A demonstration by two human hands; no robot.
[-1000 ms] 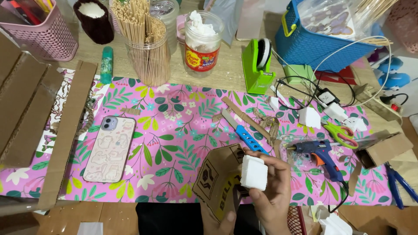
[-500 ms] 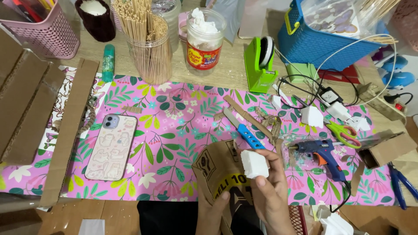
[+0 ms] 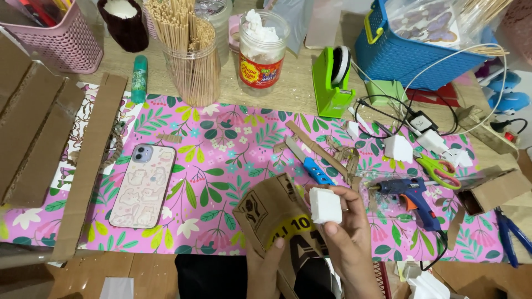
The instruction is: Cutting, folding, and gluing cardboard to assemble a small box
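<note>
Pink floral wrapping paper (image 3: 221,160) covers the wooden table (image 3: 299,94). Right hand (image 3: 349,243): fingers pinch a small white foam block (image 3: 324,205), roughly cubic with rough-cut faces, held above the near edge. Left hand (image 3: 266,268): fingers grip a brown printed cardboard piece (image 3: 271,213), touching the block's left side. Blue glue gun (image 3: 413,196) lies just beside.

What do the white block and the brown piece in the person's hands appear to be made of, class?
White block, in the right hand: probably foam, matte and slightly grainy, with rough-cut edges. Brown piece, held by the left hand: cardboard, a dull brown printed sheet, likely corrugated like the strips at the left, though its edge is unclear.
</note>
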